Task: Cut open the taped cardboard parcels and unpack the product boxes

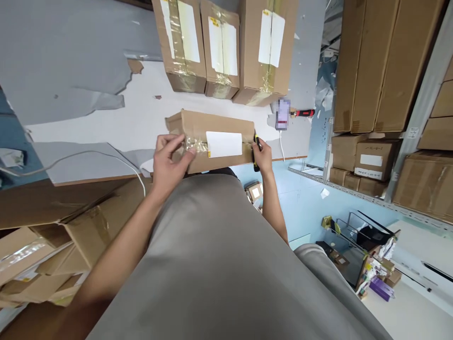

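A cardboard box (198, 123) is being held at the near edge of the table (106, 118), with its long axis running from 9 to 3 o'clock. Its 9 o'clock end is being clasped by the left hand (170, 160), the fingers curled over the top edge and the thumb pressed onto the taped seam (198, 145). A yellow-and-black utility knife (255, 142) is being gripped in the closed right hand (264, 157), just against the box's 3 o'clock end. From the knife, the seam is lying toward 9 o'clock, with a white label (224, 144) sitting between them. Whether the blade is out cannot be told. Three taped boxes (221, 47) are standing at 12 o'clock, near the held box.
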A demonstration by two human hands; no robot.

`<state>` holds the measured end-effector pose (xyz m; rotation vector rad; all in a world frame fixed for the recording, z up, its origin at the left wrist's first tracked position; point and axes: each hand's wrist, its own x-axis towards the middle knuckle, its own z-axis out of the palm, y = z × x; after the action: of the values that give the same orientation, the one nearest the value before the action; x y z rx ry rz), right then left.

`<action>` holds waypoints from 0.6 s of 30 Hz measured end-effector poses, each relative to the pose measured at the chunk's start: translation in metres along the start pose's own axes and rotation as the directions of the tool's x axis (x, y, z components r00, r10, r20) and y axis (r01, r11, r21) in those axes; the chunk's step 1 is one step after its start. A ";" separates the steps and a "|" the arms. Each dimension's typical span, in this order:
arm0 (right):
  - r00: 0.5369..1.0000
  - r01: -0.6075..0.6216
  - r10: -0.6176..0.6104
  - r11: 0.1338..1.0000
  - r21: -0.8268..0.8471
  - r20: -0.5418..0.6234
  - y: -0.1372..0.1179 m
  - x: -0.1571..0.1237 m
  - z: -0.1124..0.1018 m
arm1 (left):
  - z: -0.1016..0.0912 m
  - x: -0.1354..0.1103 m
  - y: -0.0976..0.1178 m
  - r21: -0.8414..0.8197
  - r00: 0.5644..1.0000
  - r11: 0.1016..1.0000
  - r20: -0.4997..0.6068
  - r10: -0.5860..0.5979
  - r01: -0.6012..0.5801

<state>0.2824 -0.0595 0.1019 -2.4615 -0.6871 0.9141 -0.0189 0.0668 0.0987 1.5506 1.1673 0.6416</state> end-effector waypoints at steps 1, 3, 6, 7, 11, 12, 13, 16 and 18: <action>0.999 -0.027 0.025 0.997 -0.067 -0.030 0.001 -0.002 -0.011 | 0.009 0.005 -0.006 -0.047 0.998 0.998 0.037 -0.044 0.045; 0.994 -0.090 0.076 0.976 -0.196 -0.078 0.002 -0.003 -0.025 | 0.026 0.015 -0.021 -0.091 0.985 0.986 0.115 -0.130 0.141; 0.992 -0.106 0.080 0.946 -0.307 -0.095 0.000 0.000 -0.032 | 0.040 0.027 -0.042 -0.098 0.968 0.974 0.163 -0.189 0.206; 0.993 -0.090 0.059 0.942 -0.323 -0.103 -0.001 0.000 -0.032 | 0.041 0.030 -0.049 -0.105 0.968 0.973 0.167 -0.187 0.206; 0.970 -0.003 -0.091 0.922 -0.386 -0.226 -0.015 -0.012 -0.031 | 0.037 0.030 -0.065 -0.156 0.971 0.975 0.206 -0.125 0.159; 0.966 0.049 -0.147 0.909 -0.413 -0.211 -0.023 -0.018 -0.030 | 0.036 0.028 -0.067 -0.171 0.970 0.974 0.218 -0.111 0.150; 0.968 0.119 -0.203 0.889 -0.442 -0.148 -0.032 -0.024 -0.028 | 0.035 0.027 -0.069 -0.185 0.968 0.972 0.228 -0.102 0.146; 0.925 0.378 -0.302 0.776 -0.504 0.228 -0.068 -0.043 -0.019 | 0.036 0.026 -0.074 -0.215 0.964 0.965 0.247 -0.094 0.150; 0.845 0.515 -0.287 0.663 -0.543 0.452 -0.093 -0.051 -0.010 | 0.038 0.028 -0.077 -0.220 0.964 0.965 0.252 -0.083 0.141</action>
<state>0.2278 -0.0174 0.1830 -2.5138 -1.8858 1.0278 -0.0027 0.0755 0.0105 1.3088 0.9509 0.4814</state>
